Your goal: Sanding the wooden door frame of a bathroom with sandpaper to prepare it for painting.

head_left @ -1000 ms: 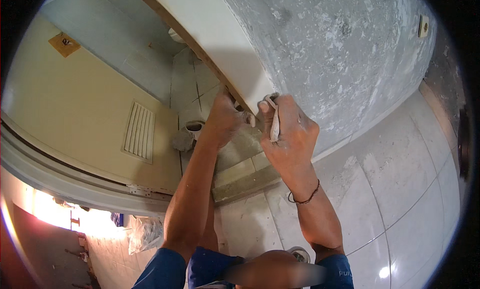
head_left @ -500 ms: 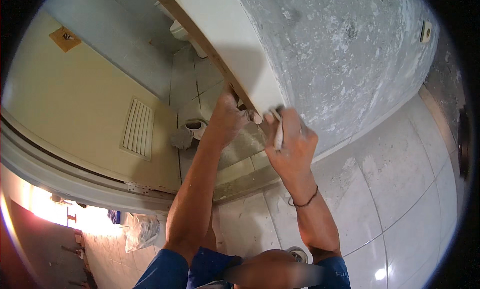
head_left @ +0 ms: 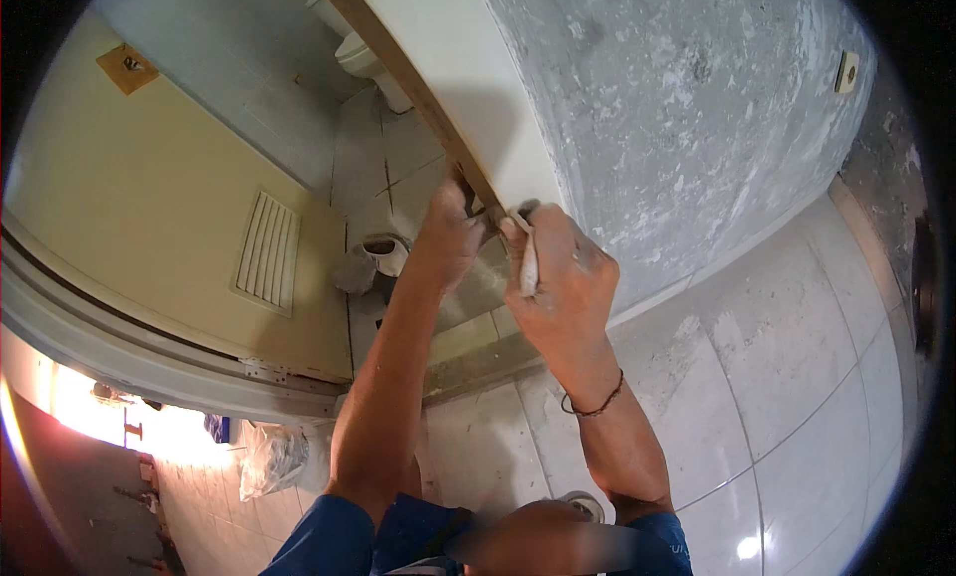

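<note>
Watching through the head camera, I see the right hand (head_left: 568, 269) pinching a pale strip (head_left: 529, 264) between thumb and curled fingers, at the near end of the white jamb (head_left: 463, 68), close to its brown edge (head_left: 428, 103). Most of the strip lies along the hand; its far end runs in among the fingers, so I cannot tell what it is made of (cloth or paper, either would fit). A dark patch by the forefinger is too smeared for me to name.

The left hand (head_left: 450, 242) is bent at that brown edge, just beside the right one. Its fingertips are lost to me in shadow, so I cannot tell whether they grip anything.

Right of the jamb I have the patchy grey wall (head_left: 687, 128). To the left stands a cream door (head_left: 149, 198), cut by the dark rim of my view. Past the edge, a toilet (head_left: 360, 58) shows only partly, and a white pot (head_left: 390, 252) sits beyond the left forearm. Glare washes out the lower left corner.
</note>
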A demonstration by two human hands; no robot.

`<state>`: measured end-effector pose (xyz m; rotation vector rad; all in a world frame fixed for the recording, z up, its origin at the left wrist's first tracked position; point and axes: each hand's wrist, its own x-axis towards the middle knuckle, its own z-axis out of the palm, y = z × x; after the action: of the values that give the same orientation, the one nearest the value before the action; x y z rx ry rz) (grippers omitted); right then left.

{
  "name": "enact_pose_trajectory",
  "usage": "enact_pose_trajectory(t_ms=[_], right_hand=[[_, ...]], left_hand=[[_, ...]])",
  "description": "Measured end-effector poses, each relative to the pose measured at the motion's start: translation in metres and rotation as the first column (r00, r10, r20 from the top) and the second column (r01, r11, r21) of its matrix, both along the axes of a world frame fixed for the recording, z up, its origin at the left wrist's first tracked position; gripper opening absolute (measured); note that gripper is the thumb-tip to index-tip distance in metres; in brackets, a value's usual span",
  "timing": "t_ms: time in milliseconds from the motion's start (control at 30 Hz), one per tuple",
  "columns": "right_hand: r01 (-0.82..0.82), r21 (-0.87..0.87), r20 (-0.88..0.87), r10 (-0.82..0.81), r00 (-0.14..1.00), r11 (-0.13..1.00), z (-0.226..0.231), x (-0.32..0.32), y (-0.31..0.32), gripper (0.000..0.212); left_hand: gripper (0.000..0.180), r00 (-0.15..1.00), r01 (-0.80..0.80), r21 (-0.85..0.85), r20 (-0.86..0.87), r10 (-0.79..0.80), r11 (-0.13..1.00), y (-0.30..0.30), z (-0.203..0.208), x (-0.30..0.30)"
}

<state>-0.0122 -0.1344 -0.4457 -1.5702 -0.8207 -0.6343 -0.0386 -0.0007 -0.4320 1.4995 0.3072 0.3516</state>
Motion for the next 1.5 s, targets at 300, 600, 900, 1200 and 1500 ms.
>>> enact_pose_trajectory(t_ms=[300, 600, 900, 1200, 1500], right_hand=[[-0.023, -0.017, -0.119, 0.021, 0.993, 1.000, 0.014, -0.002, -0.003, 0.011], [-0.078, 0.026, -0.197, 0.081, 0.977, 0.997, 0.014, -0.001, -0.003, 0.010], [-0.085, 0.065, -0.159, 0.095, 0.983, 0.994, 0.031, -0.002, -0.001, 0.010], [-0.058, -0.035, -0.159, 0.052, 0.986, 0.998, 0.038, -0.004, 0.000, 0.008], [0.039, -0.007, -0.082, -0.040, 0.996, 0.999, 0.017, -0.004, 0.001, 0.011]], left_hand=[[0.056, 0.990, -0.025, 0.121, 0.142, 0.008, 0.992, 0.004, -0.001, -0.001], [0.088, 0.997, 0.056, 0.059, 0.054, -0.059, 0.997, -0.004, 0.008, -0.001], [0.070, 0.999, -0.006, 0.213, -0.030, 0.012, 0.977, 0.000, 0.008, -0.001], [0.079, 0.990, -0.003, 0.212, -0.136, 0.032, 0.977, -0.017, 0.033, -0.007], [0.070, 0.999, 0.051, 0.100, -0.019, -0.049, 0.994, 0.012, -0.003, -0.002]])
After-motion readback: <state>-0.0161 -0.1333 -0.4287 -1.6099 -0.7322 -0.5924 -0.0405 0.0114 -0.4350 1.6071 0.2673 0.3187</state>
